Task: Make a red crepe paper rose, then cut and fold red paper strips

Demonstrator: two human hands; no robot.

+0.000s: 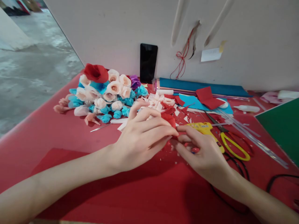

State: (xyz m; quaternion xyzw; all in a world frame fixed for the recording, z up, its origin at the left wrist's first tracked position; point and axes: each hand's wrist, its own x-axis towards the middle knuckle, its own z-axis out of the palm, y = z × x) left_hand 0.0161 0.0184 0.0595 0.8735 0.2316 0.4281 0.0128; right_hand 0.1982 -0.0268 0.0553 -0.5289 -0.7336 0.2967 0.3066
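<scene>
Pinched red paper point(172, 119) just off centre, toward three o'clock, between narrowed fingertips of left hand point(142, 133) and right hand point(203, 147) — apparently only part-shaped. Showed paper flowers point(114, 87) at ten o'clock, seemingly finished — with the held piece probably left to complete.

Pale panel point(112, 34), red tabletop point(58, 133), grey floor point(46, 77)

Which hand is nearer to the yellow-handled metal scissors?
Right. The right hand is close to the yellow-handled metal scissors, left of them in the picture; the left hand is farther left, beyond the right one.
</scene>
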